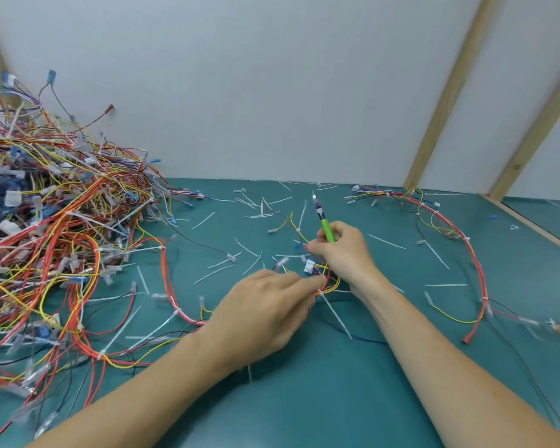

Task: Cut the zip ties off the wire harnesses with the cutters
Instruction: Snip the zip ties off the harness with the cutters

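Left hand (265, 313): fingers pinching red-and-yellow wire bundle (328, 282) beside white zip tie (335, 313), mid green worktop (304, 399).
Right hand (345, 250): fingers curled round green-handled cutter (324, 221), tip raised.

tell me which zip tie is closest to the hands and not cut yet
The white zip tie cinched round the red and yellow wires at the left hand fingertips, tail trailing toward the camera. The others lie loose or farther off.
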A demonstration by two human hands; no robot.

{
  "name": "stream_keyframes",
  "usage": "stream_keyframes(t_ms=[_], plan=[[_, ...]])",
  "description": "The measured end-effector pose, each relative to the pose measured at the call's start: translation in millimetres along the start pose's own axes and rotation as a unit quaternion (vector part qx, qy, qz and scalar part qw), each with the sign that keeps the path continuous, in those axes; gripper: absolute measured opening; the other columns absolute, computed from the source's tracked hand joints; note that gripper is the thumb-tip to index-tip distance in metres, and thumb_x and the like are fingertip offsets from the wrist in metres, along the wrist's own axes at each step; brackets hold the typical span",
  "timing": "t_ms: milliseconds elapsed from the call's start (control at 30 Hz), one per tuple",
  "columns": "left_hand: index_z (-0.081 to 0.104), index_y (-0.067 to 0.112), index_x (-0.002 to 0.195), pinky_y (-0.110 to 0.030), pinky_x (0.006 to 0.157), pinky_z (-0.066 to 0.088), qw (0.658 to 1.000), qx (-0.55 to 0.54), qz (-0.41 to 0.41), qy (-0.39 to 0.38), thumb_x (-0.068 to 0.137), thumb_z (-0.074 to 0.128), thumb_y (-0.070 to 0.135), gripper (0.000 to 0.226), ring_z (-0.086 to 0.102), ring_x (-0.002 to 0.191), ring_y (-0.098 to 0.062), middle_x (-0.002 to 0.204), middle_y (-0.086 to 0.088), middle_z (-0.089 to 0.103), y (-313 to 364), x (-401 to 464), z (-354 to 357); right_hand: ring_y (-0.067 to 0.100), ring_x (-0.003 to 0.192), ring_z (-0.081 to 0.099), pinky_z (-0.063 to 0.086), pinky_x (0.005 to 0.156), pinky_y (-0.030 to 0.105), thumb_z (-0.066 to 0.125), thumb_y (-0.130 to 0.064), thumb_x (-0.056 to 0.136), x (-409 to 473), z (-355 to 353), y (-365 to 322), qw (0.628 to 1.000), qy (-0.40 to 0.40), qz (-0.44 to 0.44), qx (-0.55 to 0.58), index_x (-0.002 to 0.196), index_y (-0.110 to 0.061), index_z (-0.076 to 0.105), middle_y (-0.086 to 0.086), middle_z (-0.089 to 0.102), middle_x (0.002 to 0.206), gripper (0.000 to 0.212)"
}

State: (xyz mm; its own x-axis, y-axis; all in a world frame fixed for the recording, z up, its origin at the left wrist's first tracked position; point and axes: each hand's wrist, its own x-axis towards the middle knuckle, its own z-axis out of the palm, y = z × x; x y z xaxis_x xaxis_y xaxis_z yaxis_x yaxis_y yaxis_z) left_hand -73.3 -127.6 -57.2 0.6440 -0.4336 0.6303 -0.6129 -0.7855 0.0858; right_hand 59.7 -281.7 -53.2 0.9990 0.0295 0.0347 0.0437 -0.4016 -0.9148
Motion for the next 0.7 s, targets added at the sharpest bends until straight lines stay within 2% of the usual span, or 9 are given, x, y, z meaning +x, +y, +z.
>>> stream_keyframes(t_ms=[100, 167, 267, 367, 467, 533, 600, 633, 700], plan=[[0.073, 0.018, 0.108, -0.032, 0.083, 0.047, 0.982, -0.047, -0.102, 0.153, 0.097, 0.057, 0.026, 0.021, 0.062, 0.082, -0.013, 0.087, 0.01, 0.068, -11, 5, -13, 0.006, 0.064, 0.065, 0.052, 0.068, 0.03, 0.079, -0.007, 0.083, -6, 4, -5, 0.996, -0.041, -0.043, 0.066, 0.093, -0.022, 0.068, -0.007, 0.073, 0.078, 0.021], [0.072, 0.019, 0.104, -0.035, 0.082, 0.045, 0.966, -0.036, -0.166, 0.195, 0.095, 0.058, 0.028, 0.019, 0.061, 0.085, -0.01, 0.088, 0.012, 0.065, -27, 4, -23, 0.001, 0.056, 0.06, 0.046, 0.06, 0.022, 0.078, -0.003, 0.085, -11, 7, -11, 0.989, -0.078, -0.066, 0.107, 0.096, -0.018, 0.071, -0.008, 0.071, 0.075, 0.02], [0.071, 0.02, 0.111, -0.04, 0.088, 0.043, 0.963, 0.046, -0.21, 0.164, 0.092, 0.063, 0.031, 0.023, 0.061, 0.099, -0.019, 0.103, 0.006, 0.066, -49, -2, -33, -0.001, 0.054, 0.06, 0.043, 0.052, 0.011, 0.076, 0.004, 0.086, -20, 12, -19, 0.975, -0.144, -0.093, 0.141, 0.092, -0.012, 0.072, -0.004, 0.068, 0.073, 0.018], [0.072, 0.021, 0.115, -0.045, 0.113, 0.033, 0.972, 0.117, -0.173, 0.106, 0.092, 0.067, 0.036, 0.028, 0.058, 0.119, -0.022, 0.124, 0.004, 0.066, -61, -4, -35, 0.001, 0.061, 0.063, 0.042, 0.052, 0.008, 0.076, 0.004, 0.088, -29, 14, -23, 0.963, -0.212, -0.114, 0.12, 0.091, -0.012, 0.07, -0.004, 0.067, 0.075, 0.018], [0.075, 0.022, 0.1, -0.049, 0.122, 0.022, 0.982, 0.11, -0.141, 0.06, 0.092, 0.072, 0.032, 0.013, 0.064, 0.113, -0.017, 0.107, 0.007, 0.072, -63, -3, -29, 0.014, 0.07, 0.061, 0.041, 0.052, 0.013, 0.079, -0.002, 0.087, -34, 13, -24, 0.956, -0.251, -0.105, 0.112, 0.089, -0.015, 0.069, 0.001, 0.067, 0.077, 0.017], [0.073, 0.022, 0.09, -0.043, 0.119, 0.029, 0.983, 0.036, -0.18, 0.027, 0.093, 0.07, 0.029, 0.008, 0.067, 0.098, -0.017, 0.092, 0.011, 0.073, -64, -5, -25, 0.015, 0.064, 0.053, 0.038, 0.051, 0.019, 0.082, -0.009, 0.082, -34, 12, -24, 0.955, -0.256, -0.098, 0.117, 0.086, -0.018, 0.069, 0.002, 0.064, 0.075, 0.016], [0.072, 0.025, 0.086, -0.038, 0.1, 0.045, 0.963, -0.088, -0.256, 0.018, 0.094, 0.069, 0.029, 0.009, 0.063, 0.089, -0.014, 0.085, 0.014, 0.072, -65, -7, -20, 0.012, 0.058, 0.046, 0.035, 0.051, 0.024, 0.082, -0.01, 0.082, -32, 11, -23, 0.954, -0.256, -0.09, 0.129, 0.084, -0.019, 0.069, 0.002, 0.059, 0.073, 0.016], [0.071, 0.028, 0.085, -0.037, 0.089, 0.048, 0.948, -0.138, -0.285, 0.022, 0.093, 0.07, 0.029, 0.008, 0.062, 0.087, -0.012, 0.083, 0.014, 0.072, -65, -8, -18, 0.012, 0.057, 0.044, 0.035, 0.052, 0.024, 0.082, -0.011, 0.08, -32, 10, -23, 0.954, -0.255, -0.083, 0.136, 0.084, -0.019, 0.069, 0.003, 0.058, 0.074, 0.016], [0.07, 0.033, 0.081, -0.028, 0.08, 0.045, 0.93, -0.193, -0.31, 0.045, 0.091, 0.073, 0.029, 0.011, 0.06, 0.084, -0.008, 0.08, 0.012, 0.069, -66, -8, -15, 0.011, 0.056, 0.044, 0.035, 0.051, 0.023, 0.081, -0.016, 0.075, -33, 10, -23, 0.953, -0.256, -0.073, 0.148, 0.084, -0.019, 0.069, 0.007, 0.059, 0.078, 0.015]])
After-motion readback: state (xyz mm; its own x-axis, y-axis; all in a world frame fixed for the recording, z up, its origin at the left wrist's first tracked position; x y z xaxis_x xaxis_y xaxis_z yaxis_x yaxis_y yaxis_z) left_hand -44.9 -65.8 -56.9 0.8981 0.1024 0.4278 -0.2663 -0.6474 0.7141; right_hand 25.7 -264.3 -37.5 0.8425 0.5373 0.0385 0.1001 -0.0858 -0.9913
